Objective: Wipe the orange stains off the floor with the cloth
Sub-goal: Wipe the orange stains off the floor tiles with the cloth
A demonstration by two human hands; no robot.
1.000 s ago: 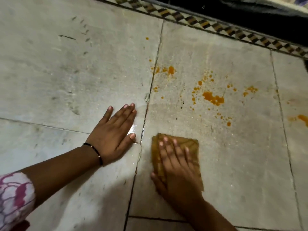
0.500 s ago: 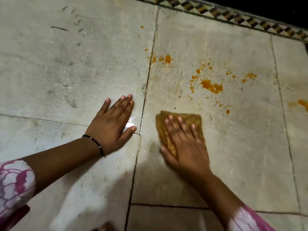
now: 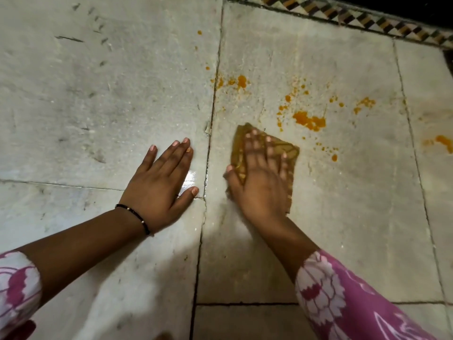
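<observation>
The floor [image 3: 103, 99] is made of big pale stone slabs with dark lines between them, and it has small dark scratches at the top left. A border [image 3: 367, 20] of black, white and brown shapes runs along the top right edge. The orange stains [image 3: 309, 120] are splashed over the slab on the right: one big blob in the middle, small dots all around it, a few more spots near the dark line by the top, and another blob far to the right. The cloth [image 3: 289, 149] is a folded brown-yellow square with a faint pattern. It lies flat on the right slab, just below and to the left of the big blob, very close to it but not on it. The right hand [image 3: 259, 182] lies flat on top of the cloth with its fingers spread out, pressing it down, and it looks a bit blurry. The left hand [image 3: 160, 186] lies flat on the left slab with its fingers straight and close together, holding nothing. It has a thin black band [image 3: 133, 215] on the wrist. Both arms have pink and white flower sleeves [image 3: 343, 298]. A small shiny wet spot sits just beside the left thumb.
</observation>
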